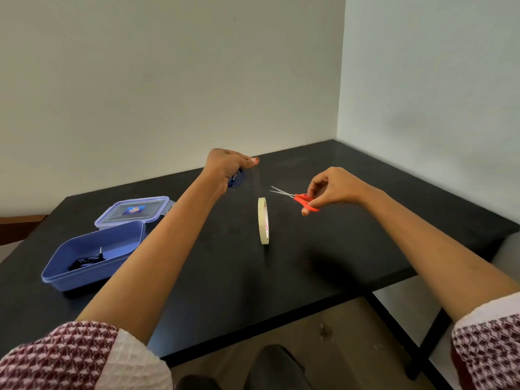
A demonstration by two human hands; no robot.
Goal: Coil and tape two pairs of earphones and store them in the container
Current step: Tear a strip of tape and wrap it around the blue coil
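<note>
My left hand [225,166] is raised over the far part of the black table [323,249] and grips a coiled blue pair of earphones [237,180]. A clear strip of tape [257,182] stretches from its thumb down to the tape roll [263,220], which hangs on edge just above the table. My right hand [332,188] holds red-handled scissors [298,198], blades slightly apart and pointing left toward the strip. A black pair of earphones [84,261] lies coiled inside the open blue container [70,277] at the left.
The container's clear lid [135,212] lies flat just behind the container. Walls close off the table at the back and right. A shoe [274,367] shows on the floor below the table's near edge.
</note>
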